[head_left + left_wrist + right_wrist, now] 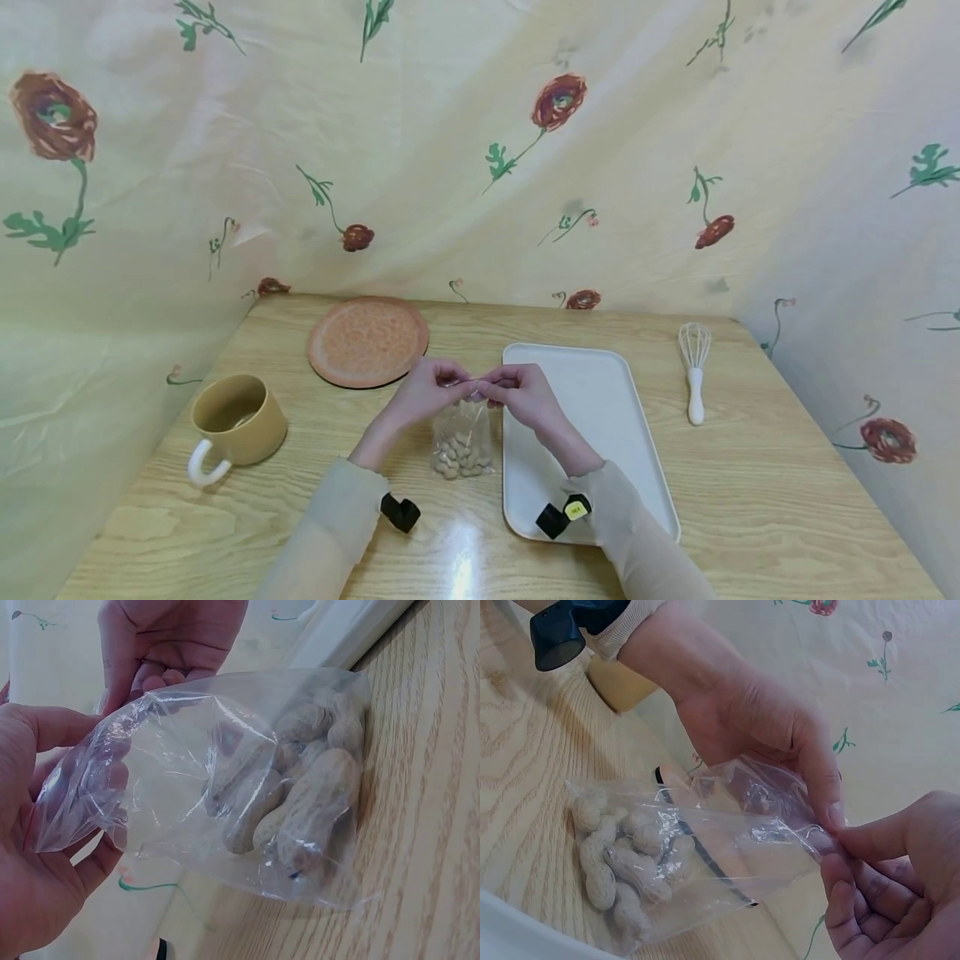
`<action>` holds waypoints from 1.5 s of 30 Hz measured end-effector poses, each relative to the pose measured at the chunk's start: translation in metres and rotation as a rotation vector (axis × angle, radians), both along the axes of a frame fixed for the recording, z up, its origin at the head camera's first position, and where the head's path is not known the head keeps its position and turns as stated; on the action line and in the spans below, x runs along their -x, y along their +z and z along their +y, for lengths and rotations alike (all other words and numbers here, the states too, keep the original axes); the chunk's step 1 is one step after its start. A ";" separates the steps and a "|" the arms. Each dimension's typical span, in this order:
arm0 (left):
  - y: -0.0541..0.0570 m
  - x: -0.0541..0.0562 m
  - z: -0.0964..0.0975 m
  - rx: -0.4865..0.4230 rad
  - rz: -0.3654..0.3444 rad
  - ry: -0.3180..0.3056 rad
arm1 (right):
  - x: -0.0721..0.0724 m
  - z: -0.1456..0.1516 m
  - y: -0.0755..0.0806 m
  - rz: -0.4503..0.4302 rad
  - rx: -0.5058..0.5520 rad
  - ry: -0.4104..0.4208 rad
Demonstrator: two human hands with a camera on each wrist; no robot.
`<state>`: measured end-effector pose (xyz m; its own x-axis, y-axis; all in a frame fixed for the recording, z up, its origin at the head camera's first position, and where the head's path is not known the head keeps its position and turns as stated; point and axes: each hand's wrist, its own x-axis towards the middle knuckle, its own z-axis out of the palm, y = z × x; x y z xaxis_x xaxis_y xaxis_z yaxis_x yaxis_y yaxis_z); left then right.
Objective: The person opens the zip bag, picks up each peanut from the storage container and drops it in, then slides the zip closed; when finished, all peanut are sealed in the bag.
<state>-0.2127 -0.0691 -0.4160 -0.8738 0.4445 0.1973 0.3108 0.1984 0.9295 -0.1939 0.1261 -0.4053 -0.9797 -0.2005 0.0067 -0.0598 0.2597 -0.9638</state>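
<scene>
A clear plastic zip bag (461,442) of unshelled peanuts (311,799) hangs upright between both hands, its bottom at the wooden table. My left hand (431,387) pinches the bag's top edge between thumb and fingers. Right beside it, my right hand (525,396) pinches the same edge, the two thumbs meeting there. In the left wrist view a red line runs along the bag's mouth by the left palm. The peanuts lie bunched in the lower part of the bag, seen through the plastic in the right wrist view.
A white tray (577,383) lies just right of the bag, under the right forearm. A round orange-brown mat (367,340) lies at the back left. The tan mug (247,425) with a white handle stands at the left. A white whisk (695,375) lies at the right.
</scene>
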 end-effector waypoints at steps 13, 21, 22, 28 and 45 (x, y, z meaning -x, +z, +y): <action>0.000 -0.001 0.002 -0.003 -0.081 -0.031 | 0.000 -0.002 0.001 -0.025 -0.015 -0.103; -0.002 -0.001 -0.002 0.005 -0.151 0.041 | 0.004 0.003 -0.005 -0.061 0.072 -0.139; -0.003 0.000 -0.002 0.006 -0.154 0.053 | 0.005 0.004 -0.006 -0.064 0.081 -0.138; -0.003 0.002 -0.004 -0.032 -0.199 0.071 | 0.007 0.008 -0.008 -0.057 0.083 -0.094; -0.004 0.001 0.001 -0.120 -0.126 0.021 | 0.001 0.000 -0.003 -0.047 0.037 -0.056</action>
<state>-0.2133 -0.0676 -0.4201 -0.9039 0.4055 0.1360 0.1870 0.0887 0.9784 -0.1946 0.1264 -0.4083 -0.9888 -0.1455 -0.0332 -0.0004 0.2251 -0.9743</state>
